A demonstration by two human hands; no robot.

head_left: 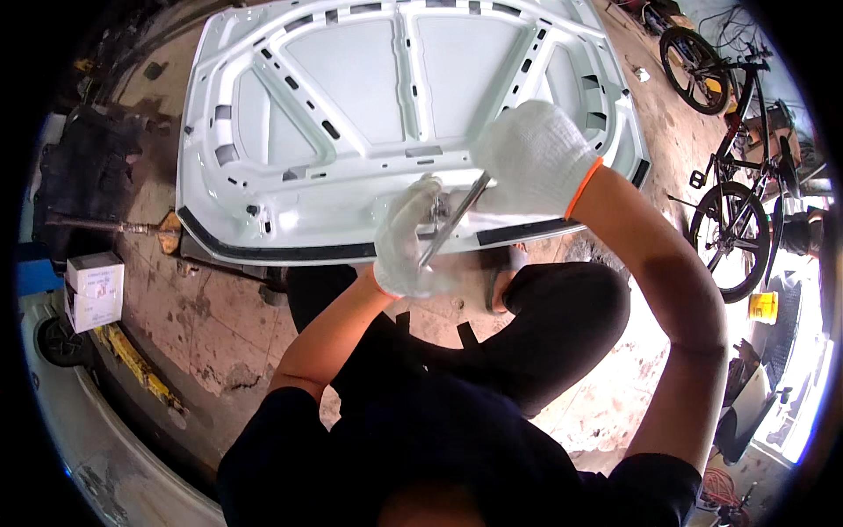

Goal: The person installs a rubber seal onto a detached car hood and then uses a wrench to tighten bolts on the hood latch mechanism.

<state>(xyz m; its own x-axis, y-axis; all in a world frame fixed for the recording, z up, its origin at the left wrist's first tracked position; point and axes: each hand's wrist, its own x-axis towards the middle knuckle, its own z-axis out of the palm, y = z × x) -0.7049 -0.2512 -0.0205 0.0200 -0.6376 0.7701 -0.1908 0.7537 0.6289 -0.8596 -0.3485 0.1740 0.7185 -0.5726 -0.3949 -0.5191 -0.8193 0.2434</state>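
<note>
A white car hood panel, laid underside-up on the concrete floor, is shown directly ahead of the two gloved hands, its near edge with the black rubber strip running crosswise just beyond them. The left hand is closed around a small metal fitting at the middle of that near edge, and the right hand, placed farther out and to the right, over the panel, is clamped on the upper end of a slender metal tool. The tool's long axis is seen slanting from the right hand down and back toward the left hand, so that its lower end crosses the left glove beside the fitting; whether its tip is seated in the fitting cannot be told. The left hand is the nearer to the fitting. Bicycles are seen well off to the right of the hands, and a white box well off to the left.
</note>
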